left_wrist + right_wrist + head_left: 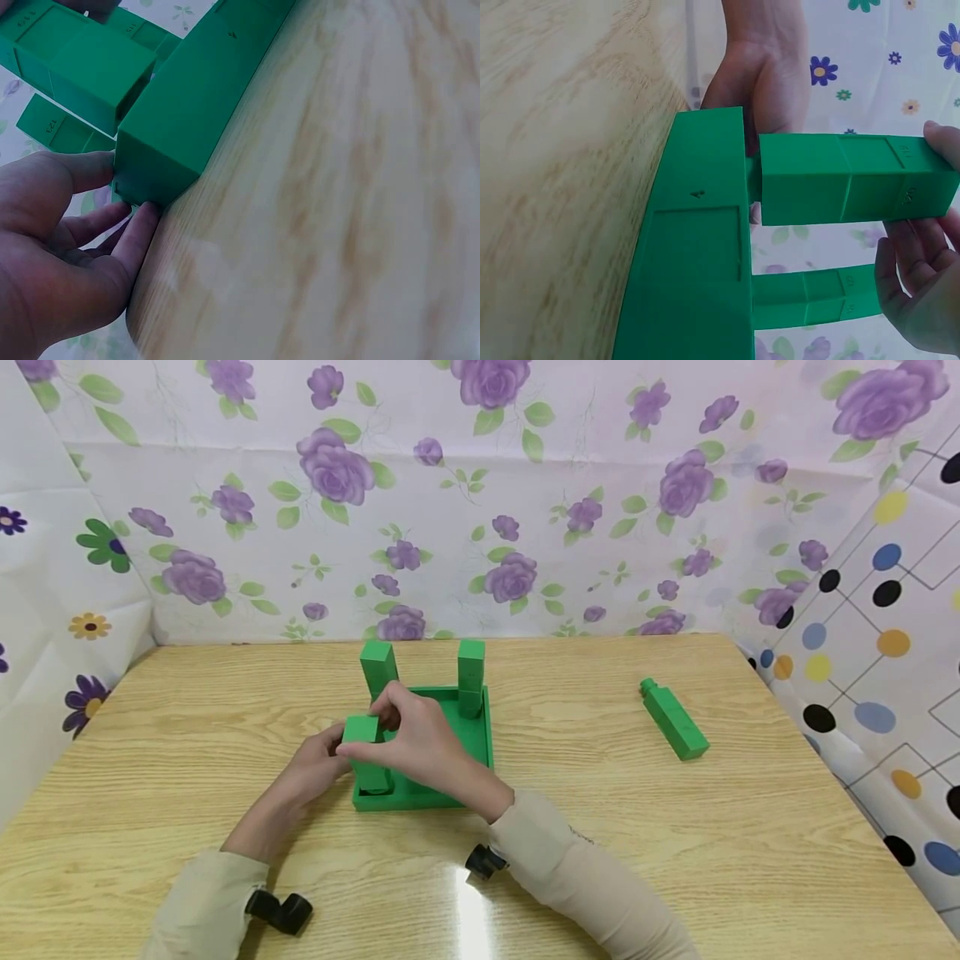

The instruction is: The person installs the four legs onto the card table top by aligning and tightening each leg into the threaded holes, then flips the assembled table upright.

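A green square tray point(423, 798) with low walls lies on the table. My right hand point(426, 742) pinches the upper end of a green square post point(372, 777) between thumb and fingers, upright over the tray's front left corner. In the right wrist view, a narrower neck point(754, 180) shows between the post's lower end and the tray wall. Outside the left wall, my left hand point(315, 766) holds the tray's corner, its thumb and fingertips against it in the left wrist view. Two similar posts, one back left point(378, 667) and one back right point(471, 677), stand in the tray.
Another green post point(675, 721) with a narrow knob at one end lies on its side at the table's right. The wooden table point(585, 827) meets a flowered cloth point(450, 543) along its back edge. Patterned cloths also hang at both sides.
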`<state>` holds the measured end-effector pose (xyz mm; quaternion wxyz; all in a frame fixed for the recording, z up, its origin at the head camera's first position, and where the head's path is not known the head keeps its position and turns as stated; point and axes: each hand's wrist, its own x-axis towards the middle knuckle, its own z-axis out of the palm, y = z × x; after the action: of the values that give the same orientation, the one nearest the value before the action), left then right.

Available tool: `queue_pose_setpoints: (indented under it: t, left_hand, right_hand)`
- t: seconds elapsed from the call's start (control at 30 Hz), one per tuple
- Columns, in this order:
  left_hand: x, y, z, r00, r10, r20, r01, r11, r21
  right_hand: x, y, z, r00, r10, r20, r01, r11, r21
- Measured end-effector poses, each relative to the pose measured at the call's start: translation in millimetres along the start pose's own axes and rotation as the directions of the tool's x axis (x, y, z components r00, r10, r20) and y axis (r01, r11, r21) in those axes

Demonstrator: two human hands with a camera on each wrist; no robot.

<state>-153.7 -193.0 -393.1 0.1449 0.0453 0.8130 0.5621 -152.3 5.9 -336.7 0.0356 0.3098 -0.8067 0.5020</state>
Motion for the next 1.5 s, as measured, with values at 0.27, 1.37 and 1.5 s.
queue_pose_setpoints:
  t: [0.27,1.37,1.5]
  left_hand:
    - [0.1,-0.3,0.1,1.000,-0.015,-0.017,0.015,1.000,0.008]
    - [3.2,0.6,3.1,0.998,-0.061,-0.024,0.061,0.998,-0.004]
    - [3.1,0.5,2.9,0.998,-0.065,-0.019,0.065,0.998,-0.002]
  right_hand:
    - [-1.2,-2.3,1.2,1.000,-0.007,-0.014,0.006,1.000,-0.011]
    - [12.1,13.7,-28.1,0.895,0.001,0.446,-0.176,0.920,0.352]
    - [12.9,12.9,-27.5,0.894,0.002,0.447,-0.172,0.925,0.338]
